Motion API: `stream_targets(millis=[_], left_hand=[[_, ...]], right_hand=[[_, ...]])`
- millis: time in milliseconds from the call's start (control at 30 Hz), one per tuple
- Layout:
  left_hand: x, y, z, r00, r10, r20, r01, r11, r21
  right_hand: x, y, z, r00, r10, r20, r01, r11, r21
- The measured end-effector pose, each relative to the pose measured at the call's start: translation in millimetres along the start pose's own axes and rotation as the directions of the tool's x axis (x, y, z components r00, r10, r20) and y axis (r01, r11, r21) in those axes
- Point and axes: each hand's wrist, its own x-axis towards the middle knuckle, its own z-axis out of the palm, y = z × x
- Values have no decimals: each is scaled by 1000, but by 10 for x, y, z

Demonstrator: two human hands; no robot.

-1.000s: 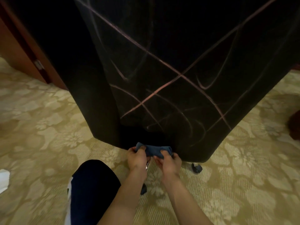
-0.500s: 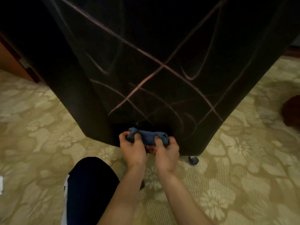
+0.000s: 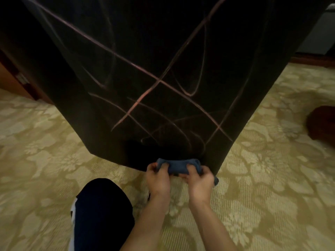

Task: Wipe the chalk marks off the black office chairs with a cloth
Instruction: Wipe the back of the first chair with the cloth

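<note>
Black chair back, broad and dark, filling the upper centre of the head view and narrowing toward its lower edge just above the carpet. Pinkish chalk marks crossing the fabric: long straight diagonals meeting near the middle, fainter curved strokes looping lower down and toward the upper left. Blue cloth, bunched into a short roll, held level at the bottom edge of the chair back, touching or just in front of the fabric; which of the two cannot be told. Left hand gripping the left end of the roll, thumb over the top and fingers curled beneath. Right hand gripping the right end likewise, a loose corner of cloth protruding past its outer side. Both forearms bare, rising from the lower edge and converging on the cloth. Knee in dark trousers, bent, at lower left beside the left forearm, with a pale stripe along its outer edge. Carpet cream and olive with a large floral pattern, spread under everything. Reddish wooden panel at far left behind the chair. Dark brown rounded object on the carpet at far right, well apart from the hands; identity not discernible.
</note>
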Motion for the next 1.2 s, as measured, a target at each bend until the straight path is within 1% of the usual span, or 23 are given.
stream_targets(millis=[67, 133, 200, 267, 333, 433, 533, 633, 733, 800, 900, 967, 1033, 1133, 1200], left_hand=[[-165, 176, 110, 993, 111, 41, -109, 993, -44], [-229, 277, 187, 984, 172, 54, -169, 984, -56], [-224, 290, 204, 981, 190, 39, -188, 981, -56], [-191, 261, 187, 978, 208, 8, -208, 977, -40], [-153, 218, 158, 977, 213, -15, -214, 976, -34], [-76, 121, 119, 983, 179, -31, -180, 984, -3], [-23, -9, 95, 991, 117, -63, -116, 993, 7], [3, -150, 114, 997, -32, -71, 31, 999, -16], [-16, -373, 193, 984, -173, -39, 176, 981, 85], [-58, -503, 279, 971, -240, 8, 239, 967, 83], [-162, -526, 501, 962, -270, 47, 267, 962, 62], [-172, -559, 634, 952, -301, 51, 298, 953, 49], [-168, -603, 694, 944, -324, 52, 324, 946, 24], [-253, -526, 706, 965, -262, 26, 263, 964, -43], [-306, -406, 725, 979, -202, 13, 202, 976, -86]], right_hand=[[-31, -305, -64, 993, -116, 3, 115, 992, 50], [-23, -441, -66, 986, -169, 2, 168, 982, 81], [-10, -385, -23, 987, -158, 6, 157, 985, 78], [10, -219, 16, 993, -115, 22, 114, 992, 50], [44, -29, 18, 995, -58, 78, 58, 998, 0], [117, 146, -17, 989, -14, 148, 29, 995, -99], [192, 241, -25, 991, 27, 131, -9, 991, -135], [266, 322, -89, 990, 105, 98, -93, 989, -114], [333, 425, -310, 982, 189, 23, -187, 980, -75], [365, 439, -471, 983, 182, 8, -181, 981, -74], [494, 223, -642, 995, 86, -47, -91, 989, -115], [591, 26, -733, 998, 43, -39, -48, 989, -140], [648, -63, -793, 999, 40, 0, -40, 988, -147], [569, -39, -813, 995, 70, 74, -63, 994, -91], [506, -106, -806, 995, 12, 95, -6, 998, -63]])
